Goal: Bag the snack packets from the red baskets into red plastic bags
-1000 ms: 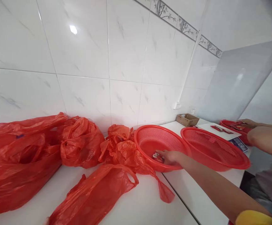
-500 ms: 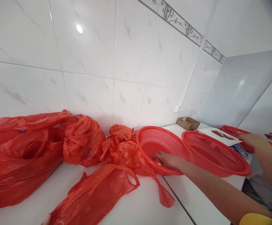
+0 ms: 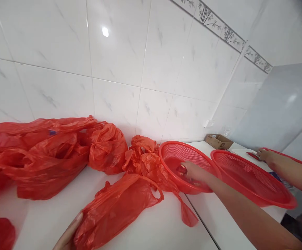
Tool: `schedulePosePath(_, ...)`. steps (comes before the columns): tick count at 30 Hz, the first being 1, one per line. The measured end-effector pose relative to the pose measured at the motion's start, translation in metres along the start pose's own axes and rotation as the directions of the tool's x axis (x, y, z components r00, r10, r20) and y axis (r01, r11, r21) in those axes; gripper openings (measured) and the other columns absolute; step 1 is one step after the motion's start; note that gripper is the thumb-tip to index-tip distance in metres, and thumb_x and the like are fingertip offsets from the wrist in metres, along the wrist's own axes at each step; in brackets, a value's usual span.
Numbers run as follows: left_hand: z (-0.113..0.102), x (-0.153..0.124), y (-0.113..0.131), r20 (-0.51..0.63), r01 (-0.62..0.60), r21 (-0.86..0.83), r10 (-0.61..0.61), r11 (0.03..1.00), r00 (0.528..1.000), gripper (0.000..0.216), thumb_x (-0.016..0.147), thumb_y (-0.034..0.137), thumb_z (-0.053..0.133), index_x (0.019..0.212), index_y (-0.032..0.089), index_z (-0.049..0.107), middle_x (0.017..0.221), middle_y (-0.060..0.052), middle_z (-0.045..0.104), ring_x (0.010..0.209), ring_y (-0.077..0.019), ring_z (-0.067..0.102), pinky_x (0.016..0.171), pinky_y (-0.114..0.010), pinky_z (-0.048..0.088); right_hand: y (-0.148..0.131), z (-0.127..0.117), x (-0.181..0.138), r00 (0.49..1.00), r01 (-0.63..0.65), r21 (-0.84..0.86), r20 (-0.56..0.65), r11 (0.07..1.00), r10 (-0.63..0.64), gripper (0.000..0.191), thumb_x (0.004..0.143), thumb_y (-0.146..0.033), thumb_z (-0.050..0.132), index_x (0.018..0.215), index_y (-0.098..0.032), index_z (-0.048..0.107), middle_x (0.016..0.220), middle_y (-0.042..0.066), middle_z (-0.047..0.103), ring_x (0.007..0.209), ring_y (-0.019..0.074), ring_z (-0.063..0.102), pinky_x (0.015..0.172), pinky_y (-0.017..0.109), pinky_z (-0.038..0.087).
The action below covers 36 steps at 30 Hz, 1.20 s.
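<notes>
My right hand (image 3: pixel 192 171) reaches into the nearer red plastic basket (image 3: pixel 166 173), its fingers closed on a small shiny red packet (image 3: pixel 181 169). A few more packets (image 3: pixel 196 183) lie under the hand at the basket's bottom. At the lower front, my left hand (image 3: pixel 71 231) grips the closed end of a thin red plastic bag (image 3: pixel 119 208); only the thumb side shows. The bag lies slanted on the white table, its handle loops toward the basket.
Several crumpled red bags (image 3: pixel 54 163) line the wall at left. A second red basket (image 3: pixel 252 177) stands right of the first, with a cardboard box (image 3: pixel 218 141) behind. Another person's hand (image 3: pixel 265 155) holds a red packet at the far right. A seam crosses the table.
The view has swung left. My right hand has lifted a little within the basket, with the packet in its fingers. The other person's hand has moved over the white surface with a packet.
</notes>
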<state>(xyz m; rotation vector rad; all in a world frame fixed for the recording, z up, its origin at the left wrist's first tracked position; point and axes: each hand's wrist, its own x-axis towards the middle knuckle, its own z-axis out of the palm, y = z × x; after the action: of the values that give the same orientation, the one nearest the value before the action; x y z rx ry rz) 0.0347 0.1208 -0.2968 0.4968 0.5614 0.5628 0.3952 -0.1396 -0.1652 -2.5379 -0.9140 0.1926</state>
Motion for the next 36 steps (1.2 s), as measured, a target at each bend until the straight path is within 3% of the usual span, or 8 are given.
schedulePosePath(5, 0.018, -0.017, -0.002, 0.060, -0.006, -0.020, 0.007, 1.000, 0.998, 0.054, 0.080, 0.019, 0.065, 0.132, 0.026, 0.053, 0.125, -0.007, 0.065, 0.113, -0.0288, 0.060, 0.091, -0.038, 0.054, -0.041, -0.032, -0.001, 0.983, 0.162, 0.347, -0.143, 0.924, -0.119, 0.013, 0.072, -0.023, 0.059, 0.084, -0.019, 0.055, 0.069, 0.000, 0.066, 0.064, 0.0165, 0.064, 0.062, 0.027, 0.049)
schedulePosePath(9, 0.031, -0.025, 0.002, 0.044, 0.052, -0.141, -0.046, 0.989, 0.998, 0.042, 0.086, 0.018, 0.057, 0.127, 0.021, 0.057, 0.108, -0.007, 0.072, 0.099, -0.0245, 0.068, 0.088, -0.034, 0.055, -0.102, -0.024, -0.038, 0.957, 0.291, 0.466, -0.150, 0.836, -0.249, 0.015, 0.076, -0.032, 0.063, 0.078, -0.019, 0.056, 0.070, 0.000, 0.065, 0.068, 0.0162, 0.064, 0.069, 0.029, 0.051)
schedulePosePath(14, 0.032, -0.031, 0.004, 0.014, 0.012, -0.124, -0.010, 0.992, 1.000, 0.027, 0.089, 0.013, 0.048, 0.109, 0.012, 0.066, 0.084, -0.008, 0.075, 0.074, -0.0189, 0.072, 0.077, -0.030, 0.059, -0.163, 0.039, -0.086, 0.865, 0.332, 0.716, 0.029, 0.614, -0.501, 0.024, 0.074, -0.023, 0.065, 0.092, -0.024, 0.048, 0.087, -0.002, 0.059, 0.065, 0.0136, 0.063, 0.060, 0.029, 0.051)
schedulePosePath(18, 0.027, -0.032, 0.002, 0.078, -0.024, -0.156, 0.036, 0.988, 0.996, 0.025, 0.090, 0.013, 0.046, 0.100, 0.011, 0.068, 0.083, -0.008, 0.075, 0.077, -0.0193, 0.072, 0.079, -0.031, 0.059, -0.185, 0.109, -0.085, 0.790, 0.539, 0.531, -0.047, 0.654, -0.612, 0.021, 0.067, -0.013, 0.064, 0.082, -0.023, 0.054, 0.093, -0.001, 0.054, 0.079, 0.0133, 0.057, 0.069, 0.027, 0.048)
schedulePosePath(22, 0.023, -0.031, 0.003, 0.143, -0.025, -0.174, 0.051, 0.984, 0.988, 0.027, 0.090, 0.013, 0.046, 0.105, 0.008, 0.067, 0.088, -0.012, 0.075, 0.087, -0.0232, 0.071, 0.084, -0.034, 0.057, -0.189, 0.158, -0.059, 0.810, 0.500, 0.517, 0.005, 0.695, -0.586, 0.049, 0.062, -0.016, 0.072, 0.108, -0.026, 0.056, 0.111, 0.003, 0.056, 0.100, 0.0191, 0.056, 0.085, 0.034, 0.048)
schedulePosePath(25, 0.019, -0.028, 0.008, 0.133, -0.068, -0.212, 0.098, 0.975, 0.986, 0.031, 0.091, 0.013, 0.044, 0.116, 0.009, 0.063, 0.087, -0.010, 0.076, 0.086, -0.0216, 0.072, 0.085, -0.032, 0.057, -0.181, 0.166, -0.044, 0.837, 0.457, 0.504, 0.035, 0.733, -0.546, 0.069, 0.061, -0.019, 0.075, 0.126, -0.027, 0.050, 0.129, 0.006, 0.052, 0.120, 0.0228, 0.049, 0.100, 0.039, 0.040)
schedulePosePath(30, 0.013, -0.024, 0.019, 0.081, -0.151, -0.254, 0.176, 0.955, 0.981, 0.032, 0.093, 0.013, 0.040, 0.114, 0.013, 0.064, 0.090, -0.008, 0.076, 0.080, -0.0185, 0.072, 0.082, -0.030, 0.057, -0.157, 0.148, -0.052, 0.906, 0.359, 0.377, 0.079, 0.854, -0.415, 0.047, 0.073, -0.021, 0.062, 0.119, -0.026, 0.059, 0.124, 0.006, 0.060, 0.115, 0.0221, 0.055, 0.099, 0.040, 0.042)
schedulePosePath(36, 0.016, -0.026, 0.024, -0.037, -0.152, -0.233, 0.147, 0.961, 0.988, 0.023, 0.085, 0.014, 0.049, 0.092, 0.015, 0.072, 0.083, -0.006, 0.076, 0.081, -0.0231, 0.072, 0.078, -0.032, 0.059, -0.135, 0.125, -0.099, 0.833, 0.517, 0.345, 0.009, 0.784, -0.553, 0.027, 0.080, -0.020, 0.057, 0.103, -0.030, 0.066, 0.120, 0.000, 0.061, 0.112, 0.0172, 0.057, 0.096, 0.032, 0.046)
